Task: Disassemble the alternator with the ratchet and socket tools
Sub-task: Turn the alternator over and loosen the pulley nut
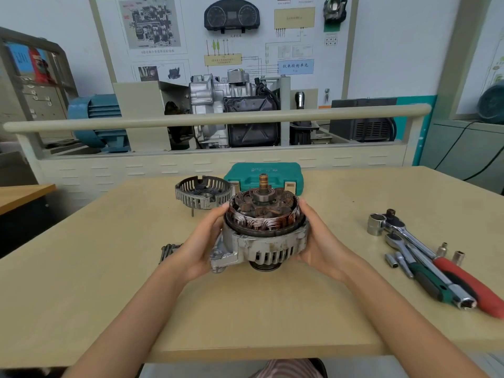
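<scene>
Both hands, left (201, 246) and right (317, 241), are curled round the sides of the alternator (263, 230), which is gripped upright at frame centre with its windings and shaft exposed. Behind it on the table (81, 282), a removed cover (203, 192) and a green case (264, 174) are seen; ratchets (425, 257) and sockets (376, 225) are laid at right.

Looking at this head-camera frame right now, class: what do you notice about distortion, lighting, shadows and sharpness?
Head view: wide-angle distortion bows the beige rail and the table's near edge; lighting is soft and even, with only a faint shadow under the grey metal alternator with copper windings; the chrome ratchets with red and green handles show small glints; the hands look sharp, while the wall poster is softer.
</scene>
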A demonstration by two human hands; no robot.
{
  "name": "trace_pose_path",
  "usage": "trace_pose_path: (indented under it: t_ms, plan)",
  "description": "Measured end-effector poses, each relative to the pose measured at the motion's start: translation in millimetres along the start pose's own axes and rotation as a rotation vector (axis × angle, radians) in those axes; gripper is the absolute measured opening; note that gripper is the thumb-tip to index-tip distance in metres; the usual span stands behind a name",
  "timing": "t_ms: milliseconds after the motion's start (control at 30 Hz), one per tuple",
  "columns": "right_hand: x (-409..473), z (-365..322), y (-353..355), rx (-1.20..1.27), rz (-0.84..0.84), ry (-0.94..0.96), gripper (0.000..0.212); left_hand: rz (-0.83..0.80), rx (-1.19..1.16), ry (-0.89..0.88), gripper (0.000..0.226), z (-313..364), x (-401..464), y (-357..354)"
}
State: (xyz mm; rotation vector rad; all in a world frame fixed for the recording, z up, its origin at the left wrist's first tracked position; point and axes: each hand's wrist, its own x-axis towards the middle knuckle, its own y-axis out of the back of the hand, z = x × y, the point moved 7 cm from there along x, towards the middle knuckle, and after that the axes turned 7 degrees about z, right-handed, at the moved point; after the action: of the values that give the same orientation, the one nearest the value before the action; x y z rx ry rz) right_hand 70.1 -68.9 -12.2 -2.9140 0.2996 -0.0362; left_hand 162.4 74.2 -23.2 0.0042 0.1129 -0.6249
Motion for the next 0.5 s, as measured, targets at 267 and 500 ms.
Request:
trace_pose_path:
  t_ms: [267,500]
  plan:
    - [4.2,-1.9,-4.2,0.108,0.062,0.084,0.042,0.008,-0.068,-0.045,0.072,2.4,-2.4,-7.2]
    - [-1.7,-2.4,3.9,-0.044,0.117,0.217,0.075,0.015,-0.027,-0.154,0.095,6.2,-8.4,-14.0]
